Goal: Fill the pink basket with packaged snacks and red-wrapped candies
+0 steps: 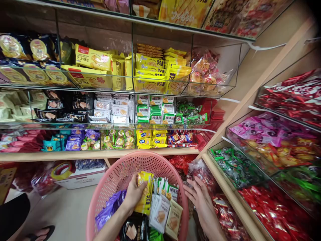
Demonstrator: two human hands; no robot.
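In the pink basket, a black packet lies nearest, its writing too blurred to read. Beyond it the left hand pinches a yellow packet, marked 华夫, between thumb and fingers, inside the basket. The right hand is loosely spread at the right rim; contact is unclear. Green-and-white packets inside read 闽味园. On the shelves, white-and-green packs repeat 闽味园; higher, yellow packs read 华夫 and yellow boxes 芝士味.

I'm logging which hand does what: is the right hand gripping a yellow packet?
No, the left hand holds a yellow packet, while the right hand is open beside the pink basket.
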